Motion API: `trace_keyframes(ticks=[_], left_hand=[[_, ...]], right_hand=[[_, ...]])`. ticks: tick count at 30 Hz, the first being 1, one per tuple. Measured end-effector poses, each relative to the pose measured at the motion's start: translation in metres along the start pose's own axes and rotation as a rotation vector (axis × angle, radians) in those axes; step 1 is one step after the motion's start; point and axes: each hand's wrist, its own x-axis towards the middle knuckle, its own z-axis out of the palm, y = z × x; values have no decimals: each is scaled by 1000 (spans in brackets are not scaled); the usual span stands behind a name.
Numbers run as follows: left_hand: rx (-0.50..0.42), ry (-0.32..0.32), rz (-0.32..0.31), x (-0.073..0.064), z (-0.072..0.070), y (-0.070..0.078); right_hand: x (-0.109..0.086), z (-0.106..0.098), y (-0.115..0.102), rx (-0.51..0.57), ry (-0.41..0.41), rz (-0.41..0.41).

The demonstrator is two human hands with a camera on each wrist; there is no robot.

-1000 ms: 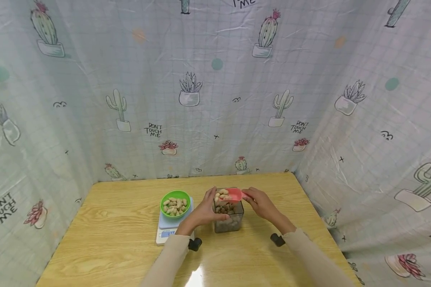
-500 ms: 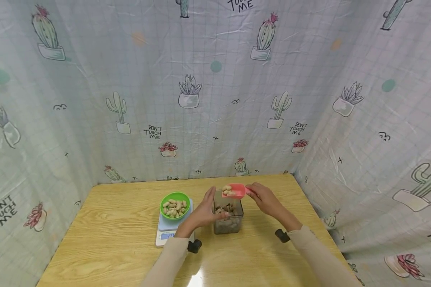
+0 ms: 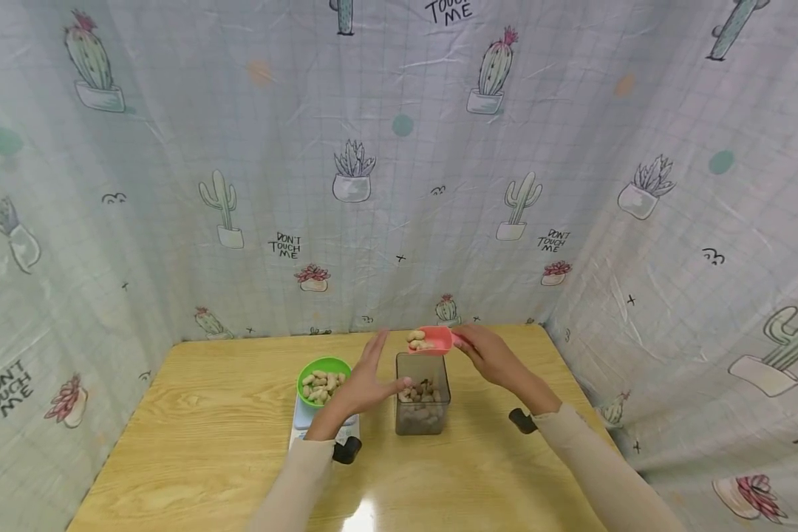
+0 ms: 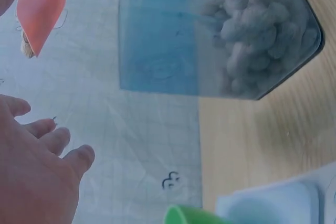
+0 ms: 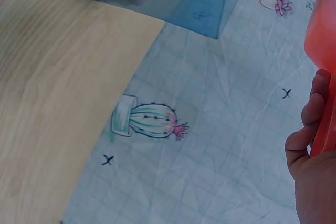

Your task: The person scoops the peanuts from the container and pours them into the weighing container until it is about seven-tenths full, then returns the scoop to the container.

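Note:
My right hand (image 3: 488, 356) grips the handle of a pink scoop (image 3: 440, 340), held above the far rim of a see-through grey box (image 3: 423, 423). A few unshelled peanuts (image 3: 417, 338) lie in the scoop, near its front lip. More peanuts (image 4: 257, 30) fill the lower part of the box. My left hand (image 3: 364, 384) hovers at the box's left side, thumb and fingers spread and holding nothing; in the left wrist view a gap shows between these fingers (image 4: 58, 140) and the box wall. Left of it, a green bowl (image 3: 306, 363) of peanuts is partly hidden behind that hand.
The green bowl sits on a white kitchen scale (image 3: 304, 418), whose display is mostly covered by the left forearm. All stand on a wooden table (image 3: 213, 414). A cactus-print curtain (image 3: 399, 222) rises behind the table's back edge and along both sides.
The scoop has risen out of the box with fewer peanuts in it than a second ago. My left hand has let go of the box and shifted left, toward the bowl.

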Motion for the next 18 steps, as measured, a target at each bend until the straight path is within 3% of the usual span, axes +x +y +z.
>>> trace_keyframes(ticks=[6,18], left_hand=[[-12,58,2,-6,-14,-4],[-10,105,-6,-24,-39,-21]], right_hand=[[15,-2,-8,-9,-19,3],[38,7,-27,0,-38,5]])
